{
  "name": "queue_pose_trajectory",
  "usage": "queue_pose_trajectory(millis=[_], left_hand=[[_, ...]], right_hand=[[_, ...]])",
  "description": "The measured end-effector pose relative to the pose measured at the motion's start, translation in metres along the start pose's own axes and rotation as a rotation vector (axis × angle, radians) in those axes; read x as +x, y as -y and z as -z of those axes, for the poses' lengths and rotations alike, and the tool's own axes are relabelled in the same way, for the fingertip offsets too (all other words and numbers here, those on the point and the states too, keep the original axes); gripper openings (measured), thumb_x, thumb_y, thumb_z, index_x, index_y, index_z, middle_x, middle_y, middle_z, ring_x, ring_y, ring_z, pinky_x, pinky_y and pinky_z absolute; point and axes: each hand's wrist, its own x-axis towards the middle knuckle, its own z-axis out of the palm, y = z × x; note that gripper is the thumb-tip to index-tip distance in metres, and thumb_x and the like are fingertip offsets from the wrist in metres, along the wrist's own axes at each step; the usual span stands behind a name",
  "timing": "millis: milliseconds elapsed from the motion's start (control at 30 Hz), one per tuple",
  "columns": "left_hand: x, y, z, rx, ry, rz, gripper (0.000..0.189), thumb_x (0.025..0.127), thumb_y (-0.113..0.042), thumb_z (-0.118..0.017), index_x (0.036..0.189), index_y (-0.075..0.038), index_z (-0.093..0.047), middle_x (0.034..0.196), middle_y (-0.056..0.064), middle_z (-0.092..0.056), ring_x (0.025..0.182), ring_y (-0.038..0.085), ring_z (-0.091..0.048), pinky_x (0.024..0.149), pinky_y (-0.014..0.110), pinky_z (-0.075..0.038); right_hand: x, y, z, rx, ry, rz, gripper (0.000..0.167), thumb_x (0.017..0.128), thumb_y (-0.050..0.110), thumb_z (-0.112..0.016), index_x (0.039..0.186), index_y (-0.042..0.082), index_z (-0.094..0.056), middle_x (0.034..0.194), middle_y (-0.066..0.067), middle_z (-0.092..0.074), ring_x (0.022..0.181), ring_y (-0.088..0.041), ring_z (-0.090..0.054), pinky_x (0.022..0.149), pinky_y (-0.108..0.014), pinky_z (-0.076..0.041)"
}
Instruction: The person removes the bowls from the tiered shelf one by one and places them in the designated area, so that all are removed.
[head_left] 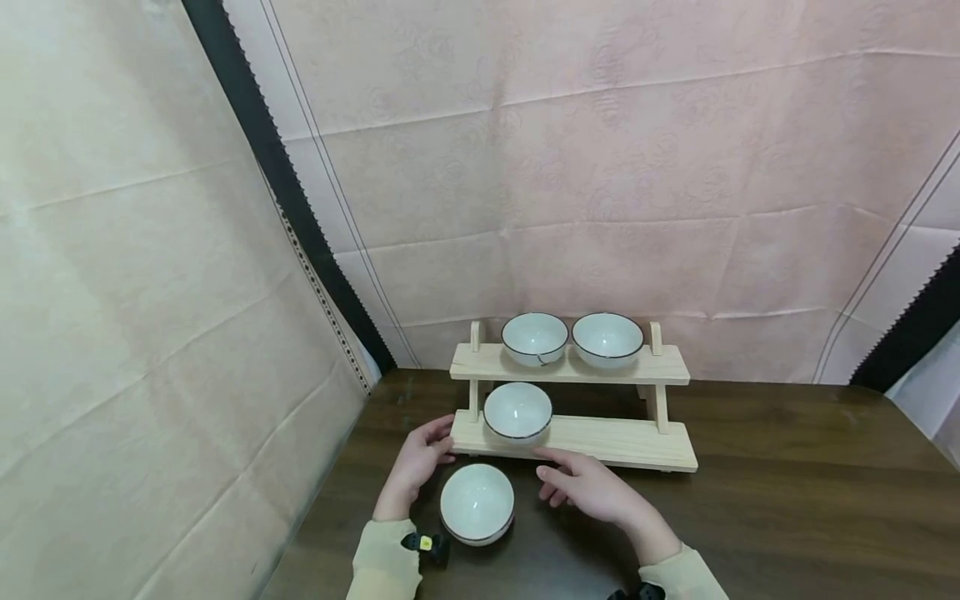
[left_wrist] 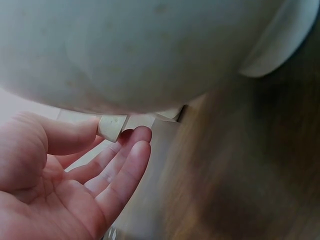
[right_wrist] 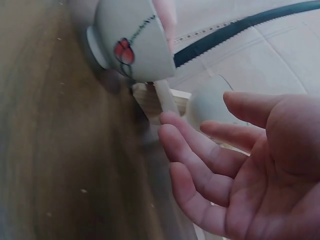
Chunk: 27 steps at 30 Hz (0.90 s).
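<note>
A two-tier wooden rack (head_left: 615, 442) stands on the table, with two white dark-rimmed bowls on its upper board: a left bowl (head_left: 535, 337) and a right bowl (head_left: 607, 337). Another bowl (head_left: 517, 411) sits at the left of the lower board. My left hand (head_left: 417, 461) pinches the lower board's left end between thumb and fingers. Between my forearms, a front bowl (head_left: 477, 502) rests upright on the table; the right wrist view shows its red flower (right_wrist: 124, 51). My right hand (head_left: 588, 487) holds nothing, fingers loosely bent, index fingertip right at the lower board's front edge.
The dark brown wooden table (head_left: 795, 500) extends to both sides of the rack. Pale cloth (head_left: 637, 167) hangs close behind it, and another cloth panel (head_left: 150, 333) borders the table's left side. Dark strips run along the cloth edges.
</note>
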Motion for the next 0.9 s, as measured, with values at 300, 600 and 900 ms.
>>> queue_pose_trajectory(millis=[300, 600, 900], left_hand=[[0.003, -0.001, 0.003, 0.012, 0.008, 0.005, 0.044, 0.109, 0.001, -0.054, 0.153, 0.002, -0.055, 0.138, 0.024, -0.064, 0.109, 0.027, -0.070, 0.089, 0.041, -0.063], [0.002, 0.001, 0.003, 0.001, 0.015, 0.004, 0.044, 0.108, 0.000, -0.055, 0.152, 0.002, -0.055, 0.136, 0.023, -0.064, 0.107, 0.026, -0.070, 0.088, 0.041, -0.063], [0.001, 0.002, 0.003, 0.000, 0.011, 0.000, 0.044, 0.108, 0.000, -0.056, 0.152, 0.002, -0.056, 0.136, 0.023, -0.065, 0.106, 0.026, -0.070, 0.086, 0.040, -0.063]], right_hand=[[-0.008, 0.008, 0.016, -0.011, 0.018, 0.005, 0.054, 0.113, 0.029, -0.057, 0.156, -0.002, -0.050, 0.101, -0.015, -0.076, 0.091, -0.032, -0.073, 0.081, -0.049, -0.059], [-0.009, 0.005, 0.033, -0.060, -0.032, -0.019, 0.047, 0.112, 0.027, -0.057, 0.150, -0.002, -0.056, 0.103, -0.012, -0.077, 0.092, -0.029, -0.074, 0.079, -0.043, -0.058], [0.003, 0.013, 0.034, -0.052, -0.340, -0.100, 0.040, 0.110, 0.028, -0.063, 0.139, 0.002, -0.064, 0.101, -0.008, -0.077, 0.089, -0.025, -0.076, 0.087, -0.045, -0.062]])
